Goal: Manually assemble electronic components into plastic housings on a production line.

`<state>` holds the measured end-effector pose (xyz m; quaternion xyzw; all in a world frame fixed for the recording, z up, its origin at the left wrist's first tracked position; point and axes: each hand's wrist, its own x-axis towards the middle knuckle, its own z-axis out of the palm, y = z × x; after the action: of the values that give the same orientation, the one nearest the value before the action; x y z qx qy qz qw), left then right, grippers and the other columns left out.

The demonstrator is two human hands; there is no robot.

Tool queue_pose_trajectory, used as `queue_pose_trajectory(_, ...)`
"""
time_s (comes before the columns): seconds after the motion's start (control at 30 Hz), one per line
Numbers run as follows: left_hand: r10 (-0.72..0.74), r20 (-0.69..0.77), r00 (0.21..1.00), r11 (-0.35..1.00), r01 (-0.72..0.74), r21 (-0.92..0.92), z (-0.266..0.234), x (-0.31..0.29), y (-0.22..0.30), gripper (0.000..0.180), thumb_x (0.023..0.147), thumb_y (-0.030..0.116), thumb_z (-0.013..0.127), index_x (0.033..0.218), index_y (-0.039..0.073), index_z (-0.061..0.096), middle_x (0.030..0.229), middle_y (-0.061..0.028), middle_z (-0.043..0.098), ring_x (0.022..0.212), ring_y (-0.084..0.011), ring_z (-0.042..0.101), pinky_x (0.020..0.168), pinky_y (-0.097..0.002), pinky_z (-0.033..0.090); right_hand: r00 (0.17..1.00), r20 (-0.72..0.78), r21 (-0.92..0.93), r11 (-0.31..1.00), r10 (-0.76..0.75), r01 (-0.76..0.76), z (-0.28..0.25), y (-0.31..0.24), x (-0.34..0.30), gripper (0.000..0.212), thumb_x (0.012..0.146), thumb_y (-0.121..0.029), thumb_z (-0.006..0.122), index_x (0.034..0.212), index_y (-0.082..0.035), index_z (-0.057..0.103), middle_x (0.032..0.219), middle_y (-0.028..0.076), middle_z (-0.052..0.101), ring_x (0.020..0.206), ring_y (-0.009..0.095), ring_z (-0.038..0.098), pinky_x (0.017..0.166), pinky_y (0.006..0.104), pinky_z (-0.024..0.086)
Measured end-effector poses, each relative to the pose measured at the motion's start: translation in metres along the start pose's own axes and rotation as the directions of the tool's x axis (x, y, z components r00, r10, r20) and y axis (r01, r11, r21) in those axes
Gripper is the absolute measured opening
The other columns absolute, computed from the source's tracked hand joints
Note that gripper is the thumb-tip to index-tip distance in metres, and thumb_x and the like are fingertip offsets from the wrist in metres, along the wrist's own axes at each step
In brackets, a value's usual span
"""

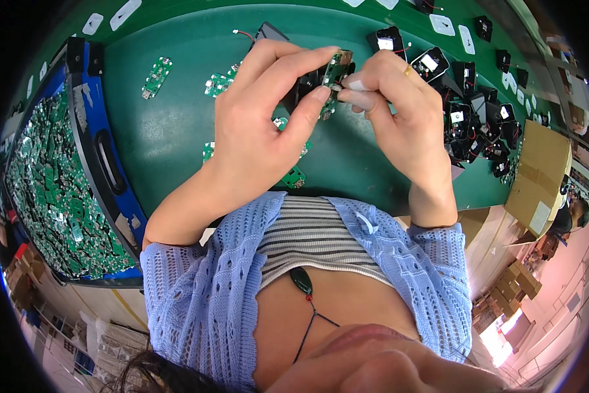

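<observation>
Between thumb and fingers, my left hand (261,108) grips a green circuit board (335,69) standing on edge. A black plastic housing (305,85) shows right behind the board, partly hidden by my fingers. My right hand (399,98) is closed in a pinch against the board's right side, its fingertips covered in something whitish. What sits in that pinch is too small to make out. Several loose circuit boards lie under and beside my left hand, among them one (219,84) left of the fingers and one (294,177) near the table's front edge.
A blue-and-black crate (114,160) full of circuit boards stands at the left. One board (157,77) lies apart on the green table (170,131). Black housings with wires (465,118) are piled at the right, next to a cardboard box (540,173). White plates (442,25) line the far edge.
</observation>
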<state>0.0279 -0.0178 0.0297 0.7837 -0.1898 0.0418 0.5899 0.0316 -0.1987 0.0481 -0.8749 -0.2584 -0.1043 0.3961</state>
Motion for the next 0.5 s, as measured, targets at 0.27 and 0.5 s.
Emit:
queue_pose_trajectory(0.27,0.127,-0.051,0.991,0.98,-0.118,0.157,0.007,-0.004,-0.004,0.033,0.079,-0.004,0.063,0.111,0.003,0.063,0.102,-0.0092,0.061,0.085,-0.0156,0.059,0.069,-0.0241,0.049,0.999,0.031,-0.053,0.998,-0.032,0.034,0.008,0.0,0.003,0.021,0.067,0.009,0.062,0.082,-0.002,0.053,0.075,0.009,0.053,0.067,0.028,0.058,0.055,0.0361,0.047)
queue_pose_trajectory(0.5,0.008,-0.151,0.989,0.978,-0.04,-0.206,0.012,0.002,-0.019,0.034,0.085,0.004,0.063,0.118,0.005,0.056,0.111,-0.0077,0.054,0.099,-0.0137,0.055,0.08,-0.0271,0.051,0.957,-0.272,0.015,0.995,0.099,-0.099,0.029,0.009,-0.001,0.023,0.075,-0.002,0.069,0.094,-0.003,0.056,0.085,0.008,0.057,0.069,0.023,0.062,0.053,0.0313,0.049)
